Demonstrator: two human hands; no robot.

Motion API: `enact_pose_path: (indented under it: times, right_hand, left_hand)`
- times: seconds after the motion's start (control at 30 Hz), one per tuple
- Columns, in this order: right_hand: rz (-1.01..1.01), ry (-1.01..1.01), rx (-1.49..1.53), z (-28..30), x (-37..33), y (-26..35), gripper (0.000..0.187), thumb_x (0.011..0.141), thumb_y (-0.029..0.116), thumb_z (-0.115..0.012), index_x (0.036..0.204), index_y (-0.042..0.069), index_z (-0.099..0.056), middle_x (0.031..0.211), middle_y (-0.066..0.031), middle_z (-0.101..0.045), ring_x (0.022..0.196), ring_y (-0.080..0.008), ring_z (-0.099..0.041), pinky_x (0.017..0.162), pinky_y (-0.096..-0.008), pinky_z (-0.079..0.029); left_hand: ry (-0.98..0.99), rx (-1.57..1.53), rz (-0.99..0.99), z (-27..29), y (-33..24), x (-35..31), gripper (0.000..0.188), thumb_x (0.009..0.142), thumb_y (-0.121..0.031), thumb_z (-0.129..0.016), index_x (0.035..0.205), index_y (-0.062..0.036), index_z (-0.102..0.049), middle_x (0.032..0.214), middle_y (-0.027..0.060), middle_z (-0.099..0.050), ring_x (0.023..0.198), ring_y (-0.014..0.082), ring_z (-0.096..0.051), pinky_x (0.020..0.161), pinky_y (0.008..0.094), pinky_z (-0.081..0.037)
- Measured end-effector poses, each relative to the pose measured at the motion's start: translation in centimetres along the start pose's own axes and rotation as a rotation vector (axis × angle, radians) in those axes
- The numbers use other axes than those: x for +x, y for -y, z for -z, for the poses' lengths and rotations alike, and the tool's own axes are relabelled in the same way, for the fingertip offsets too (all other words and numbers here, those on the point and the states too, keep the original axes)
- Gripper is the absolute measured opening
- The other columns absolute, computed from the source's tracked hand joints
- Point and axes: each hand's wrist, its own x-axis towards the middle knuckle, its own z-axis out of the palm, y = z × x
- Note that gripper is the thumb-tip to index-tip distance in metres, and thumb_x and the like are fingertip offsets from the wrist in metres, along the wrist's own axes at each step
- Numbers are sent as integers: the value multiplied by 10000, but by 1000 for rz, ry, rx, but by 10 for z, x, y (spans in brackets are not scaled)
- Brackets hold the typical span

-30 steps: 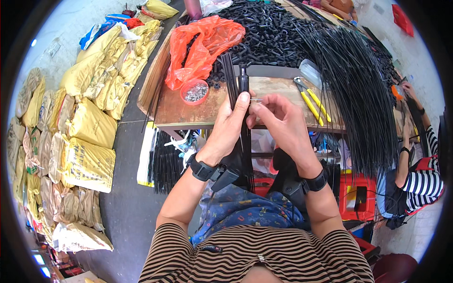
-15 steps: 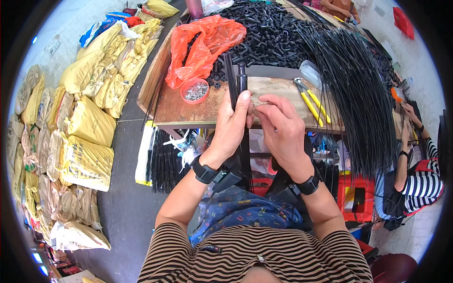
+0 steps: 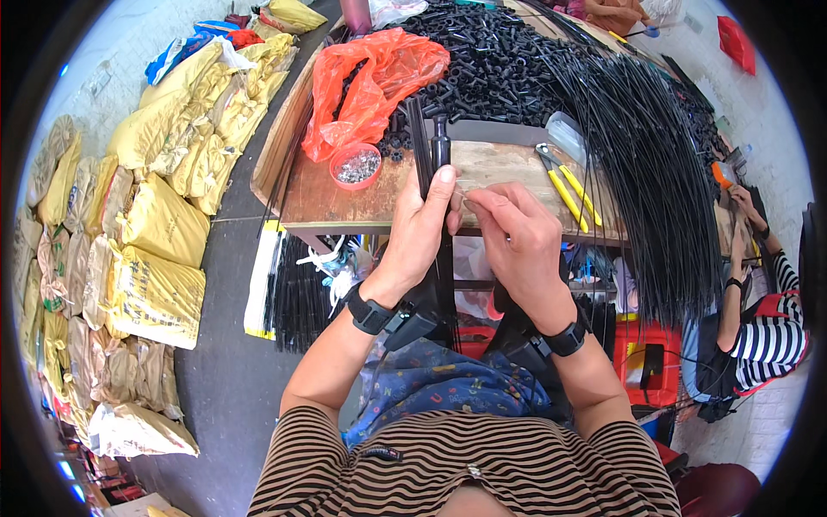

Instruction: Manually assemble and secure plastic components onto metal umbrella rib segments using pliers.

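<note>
My left hand (image 3: 422, 211) is closed around a bundle of thin black strips (image 3: 419, 142) and a black plastic tube piece (image 3: 441, 146) with a narrow neck. Both stand upright, their tops showing above the thumb. Below the hand, the dark lengths hang toward my lap. Just to the right, my right hand (image 3: 515, 220) is pinched, with thumb and forefinger meeting on a thin, pale wire-like piece (image 3: 462, 193). That piece reaches toward the left fingers; its ends are too small to make out.
On the wooden table (image 3: 508, 164) lie yellow-handled pliers (image 3: 568, 188), a red dish (image 3: 356, 166) of small metal bits, an orange plastic bag (image 3: 366, 82) and a heap of black tube pieces (image 3: 491, 60). Long black strips (image 3: 637, 172) overhang its right side. Yellow sacks (image 3: 164, 224) line the left.
My right fingers have drawn into a tighter pinch, and the hand has shifted slightly down. My left hand keeps its hold, nearly still.
</note>
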Motion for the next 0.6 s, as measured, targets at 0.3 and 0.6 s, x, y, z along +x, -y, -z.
enact_pose_path:
  times: [0.3, 0.6]
  right_hand:
    - [3, -50, -44, -2, -4, -3, 124, 787, 10, -653, 906, 27, -623, 803, -90, -612, 690, -263, -619, 581, -342, -480]
    - [-751, 223, 792, 1, 1, -21, 89, 907, 96, -603, 932, 14, -626, 711, 20, -587, 596, -24, -504, 530, -191, -393]
  left_hand:
    - [-6, 3, 33, -6, -1, 2, 245, 988, -327, -471, 995, -82, -475, 717, -29, -443, 572, 47, -418, 511, 201, -356]
    - [98, -108, 102, -1, -6, -5, 306, 985, -364, -467, 1045, -65, -493, 722, -26, -448, 579, 54, -414, 552, 218, -360]
